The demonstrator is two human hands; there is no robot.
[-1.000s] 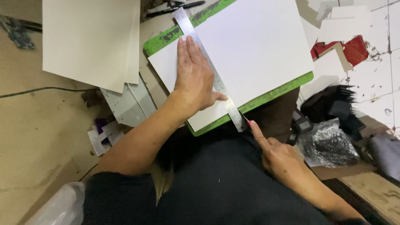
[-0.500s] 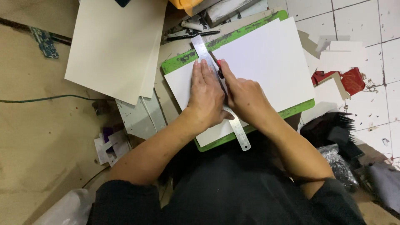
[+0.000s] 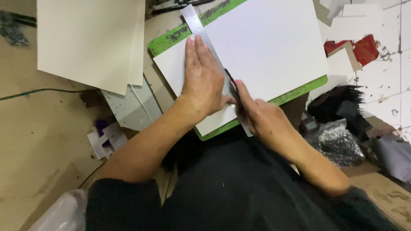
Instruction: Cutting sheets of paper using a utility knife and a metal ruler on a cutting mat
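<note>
Since half a second ago the right hand (image 3: pixel 263 119) has slid down the metal ruler (image 3: pixel 212 47) toward the near edge of the white sheet (image 3: pixel 274 51), and now sits low beside the left thumb. Going left to right: a pile of cream boards (image 3: pixel 90 38) lies on the floor at upper left, with a grey offcut (image 3: pixel 128 107) and small paper scraps (image 3: pixel 102 137) below it. Next comes the green cutting mat (image 3: pixel 171 38), carrying the white sheet. The left hand (image 3: pixel 203 79) lies flat on the ruler, fingers straight and together, pressing it onto the sheet and gripping nothing. The ruler runs slantwise from the mat's far edge down past its near edge. Just right of it, the right hand's fingers are closed around a small dark knife (image 3: pixel 231 83), its tip against the ruler's right side. Further right lie red scraps (image 3: pixel 364 47) on white tiles and dark crumpled bags (image 3: pixel 338 137).
</note>
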